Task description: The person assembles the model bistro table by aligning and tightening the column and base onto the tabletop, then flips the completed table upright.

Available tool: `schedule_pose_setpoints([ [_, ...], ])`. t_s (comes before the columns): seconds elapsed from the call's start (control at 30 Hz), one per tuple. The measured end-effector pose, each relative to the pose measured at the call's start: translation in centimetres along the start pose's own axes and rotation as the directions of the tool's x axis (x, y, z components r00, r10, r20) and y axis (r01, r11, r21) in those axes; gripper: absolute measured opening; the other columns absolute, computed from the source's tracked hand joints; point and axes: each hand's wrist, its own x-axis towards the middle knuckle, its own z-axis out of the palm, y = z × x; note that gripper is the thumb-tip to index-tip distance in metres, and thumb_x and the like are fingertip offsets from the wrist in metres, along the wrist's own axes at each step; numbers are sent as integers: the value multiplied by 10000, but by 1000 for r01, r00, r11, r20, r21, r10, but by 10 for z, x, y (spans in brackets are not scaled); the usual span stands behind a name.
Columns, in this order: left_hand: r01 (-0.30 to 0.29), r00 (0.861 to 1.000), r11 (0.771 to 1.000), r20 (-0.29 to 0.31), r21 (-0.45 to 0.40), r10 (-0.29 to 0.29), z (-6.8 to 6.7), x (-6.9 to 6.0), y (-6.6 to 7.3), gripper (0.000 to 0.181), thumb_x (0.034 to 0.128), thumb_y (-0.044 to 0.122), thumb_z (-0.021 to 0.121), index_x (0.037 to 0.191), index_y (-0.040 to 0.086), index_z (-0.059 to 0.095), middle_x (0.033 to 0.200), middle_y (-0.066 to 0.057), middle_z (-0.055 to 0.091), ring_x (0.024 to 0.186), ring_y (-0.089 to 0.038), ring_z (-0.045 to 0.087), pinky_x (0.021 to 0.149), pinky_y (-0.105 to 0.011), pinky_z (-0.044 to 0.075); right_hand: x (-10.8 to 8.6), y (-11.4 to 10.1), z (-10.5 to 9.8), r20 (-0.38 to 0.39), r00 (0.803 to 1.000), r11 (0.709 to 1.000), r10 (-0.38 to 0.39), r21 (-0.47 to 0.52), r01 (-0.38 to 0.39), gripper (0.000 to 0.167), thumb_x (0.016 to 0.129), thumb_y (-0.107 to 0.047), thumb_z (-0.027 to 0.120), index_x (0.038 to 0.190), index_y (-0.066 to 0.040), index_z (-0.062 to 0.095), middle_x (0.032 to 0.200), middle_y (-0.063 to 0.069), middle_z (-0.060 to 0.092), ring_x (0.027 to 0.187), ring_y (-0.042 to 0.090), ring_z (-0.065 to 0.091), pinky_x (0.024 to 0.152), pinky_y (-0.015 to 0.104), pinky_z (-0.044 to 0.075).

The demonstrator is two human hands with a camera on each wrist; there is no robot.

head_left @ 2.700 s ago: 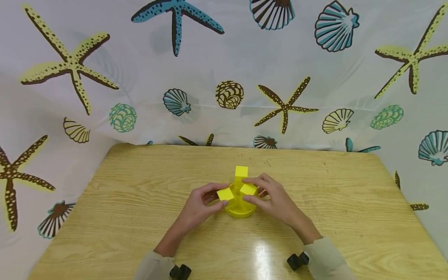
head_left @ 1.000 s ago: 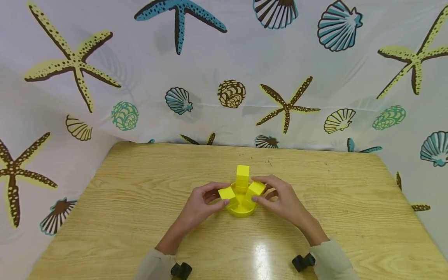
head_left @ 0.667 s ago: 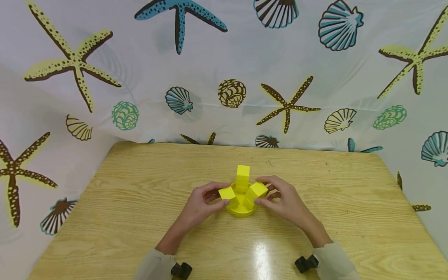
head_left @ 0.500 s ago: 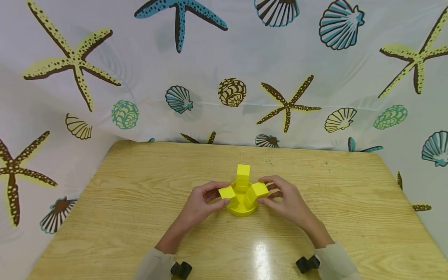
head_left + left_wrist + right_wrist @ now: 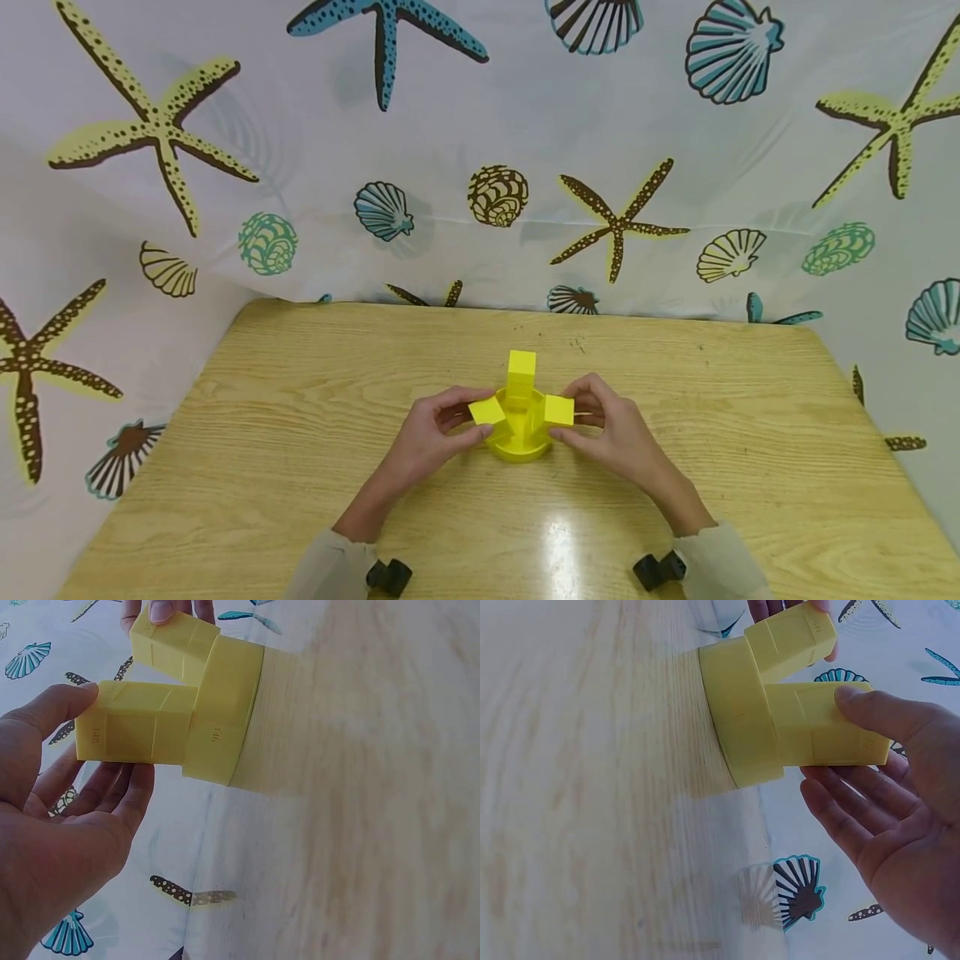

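A round, low-walled yellow base (image 5: 517,452) sits on the table with three square yellow blocks standing in it. My left hand (image 5: 427,442) pinches the left block (image 5: 487,411) between thumb and fingers; this block leans a little. On the other side, my right hand (image 5: 615,429) holds the right block (image 5: 558,411), thumb in front and fingers behind. Neither hand touches the back block (image 5: 521,375), which stands upright. The left wrist view shows small numbers on the held block (image 5: 131,724) and on the base wall (image 5: 221,712). How the blocks' lower ends seat is mostly hidden.
The wooden table (image 5: 300,400) reaches out on all sides of the base. Behind it hangs a white cloth (image 5: 450,142) printed with shells and starfish, which also borders the left and right edges. A black wrist camera (image 5: 388,577) is on each sleeve.
The right hand has moved to the right, taking the right block outward toward the base's right side and turning it squarer to the view. The left hand has kept its grip nearly in place.
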Motion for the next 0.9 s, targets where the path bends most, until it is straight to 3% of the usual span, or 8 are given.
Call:
schedule_pose_setpoints([
  [0.23, -12, 1000, 1000, -2, 5, 12, 0, 0, 1, 448, 926, 51, 765, 1348, -23, 637, 1349, -140, 632, 1233, -303, 610, 1046, -359, 515, 0, -3, 2, -6, 1000, 1000, 7, -14, -7, 457, 818, -142, 888, 1145, -100, 572, 1087, 55, 743, 960, 212, 724, 854, 390, 620],
  [0.5, -29, 1000, 1000, 2, -6, 29, 0, -1, 0, 447, 924, 41, 762, 1346, -36, 633, 1348, -149, 629, 1212, -310, 615, 1034, -325, 521, -1, -5, 7, -20, 1000, 997, 24, -67, -25, 414, 812, -192, 899, 1154, -112, 679, 1104, 32, 728, 923, 187, 719, 836, 401, 625],
  [0.9, -8, 1000, 1000, -7, 13, 8, 1, 0, 0, 453, 913, 58, 780, 1339, -19, 646, 1323, -128, 643, 1215, -296, 619, 1036, -359, 523, -3, -10, 13, -84, 996, 987, 27, -158, -40, 350, 820, -149, 887, 1085, -64, 676, 1006, 42, 723, 865, 168, 713, 780, 407, 636],
])
